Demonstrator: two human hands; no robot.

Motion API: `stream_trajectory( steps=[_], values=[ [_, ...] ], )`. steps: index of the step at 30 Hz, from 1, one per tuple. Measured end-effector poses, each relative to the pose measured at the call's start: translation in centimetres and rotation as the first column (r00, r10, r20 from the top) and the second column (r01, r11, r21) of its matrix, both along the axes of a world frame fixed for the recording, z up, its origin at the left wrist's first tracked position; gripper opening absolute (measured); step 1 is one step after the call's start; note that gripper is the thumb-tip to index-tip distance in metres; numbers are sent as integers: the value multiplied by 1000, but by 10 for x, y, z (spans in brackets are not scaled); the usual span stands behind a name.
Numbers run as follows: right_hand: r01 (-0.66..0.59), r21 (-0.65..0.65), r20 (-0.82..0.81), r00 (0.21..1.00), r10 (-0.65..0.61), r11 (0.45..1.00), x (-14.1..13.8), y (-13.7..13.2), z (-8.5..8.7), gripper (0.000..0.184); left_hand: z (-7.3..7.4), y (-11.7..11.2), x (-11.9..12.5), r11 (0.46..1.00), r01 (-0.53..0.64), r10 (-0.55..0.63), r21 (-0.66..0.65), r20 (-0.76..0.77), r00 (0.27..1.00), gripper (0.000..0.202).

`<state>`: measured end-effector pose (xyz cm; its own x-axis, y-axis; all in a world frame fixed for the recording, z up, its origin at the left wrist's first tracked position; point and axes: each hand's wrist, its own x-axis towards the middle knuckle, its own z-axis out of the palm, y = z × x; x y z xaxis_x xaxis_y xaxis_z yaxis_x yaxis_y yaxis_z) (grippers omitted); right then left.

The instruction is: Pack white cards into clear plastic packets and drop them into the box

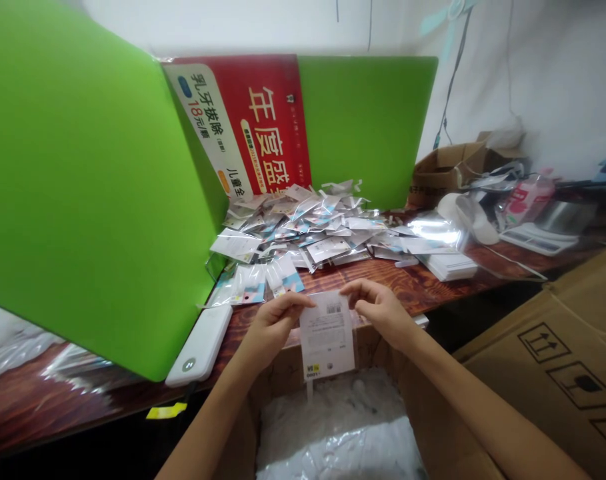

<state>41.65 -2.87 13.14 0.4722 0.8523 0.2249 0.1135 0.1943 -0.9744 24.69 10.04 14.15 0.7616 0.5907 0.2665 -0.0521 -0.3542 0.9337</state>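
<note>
A white printed card (329, 340) with a barcode, small text and a yellow mark hangs between my hands above an open carton. Its print appears upside down from here, and a pale strip shows below its lower edge. My left hand (275, 323) pinches the upper left corner. At the upper right corner, the thumb and index finger of my right hand (380, 310) are closed on the edge. Whether the card sits inside a clear sleeve I cannot tell. Beneath it, the carton (270, 373) holds white items in clear plastic (337, 427).
Packaged cards lie in a big pile (303, 227) against green panels (365, 127) and a red poster. A white stack (447, 265), a scale (537, 239) and a small box (447, 167) are rightward. A white device (200, 347) lies left; a large carton (557, 360) stands right.
</note>
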Motion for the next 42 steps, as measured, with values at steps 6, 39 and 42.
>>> stream_trajectory(
  steps=[6,39,42],
  values=[
    [53,20,-22,998,-53,998,7,0,-6,26,-4,0,-1,995,59,-61,-75,-29,998,23],
    [-186,-256,311,913,263,949,7,-6,5,38,-7,-12,-6,903,412,-428,-124,-367,826,87],
    [-53,-188,443,886,133,981,5,-17,17,39,-10,0,-4,957,291,-278,-9,-331,902,72]
  ],
)
